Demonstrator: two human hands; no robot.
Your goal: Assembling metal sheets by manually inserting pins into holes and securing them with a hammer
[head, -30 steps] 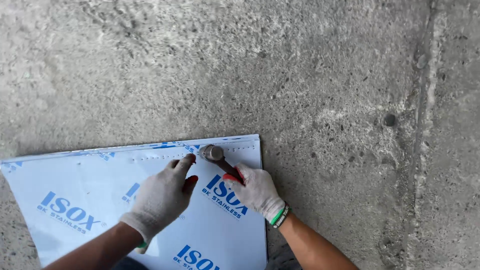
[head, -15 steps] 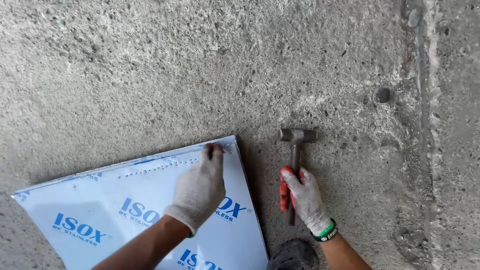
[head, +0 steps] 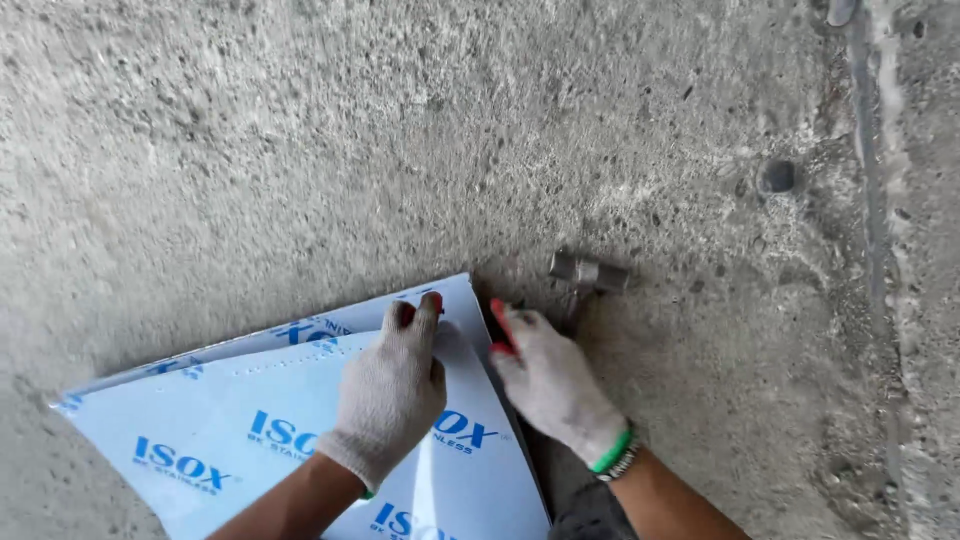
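Pressing the sheet (head: 300, 440) flat on the concrete (head: 300, 150) with left hand (head: 390, 395) open, right hand (head: 550, 385) clamping the hammer (head: 588, 272) beside its corner, risking struck fingertips (head: 425, 308).

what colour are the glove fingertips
Red, on the grey-white gloves; the head view shows it.

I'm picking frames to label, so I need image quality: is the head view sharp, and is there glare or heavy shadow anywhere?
Head view: light is soft and even, with no hard shadows; the concrete floor looks crisp; the hammer and right hand are slightly motion-smeared; the left hand is sharper; the film-covered metal sheet shows a pale sheen but no blown-out glare.
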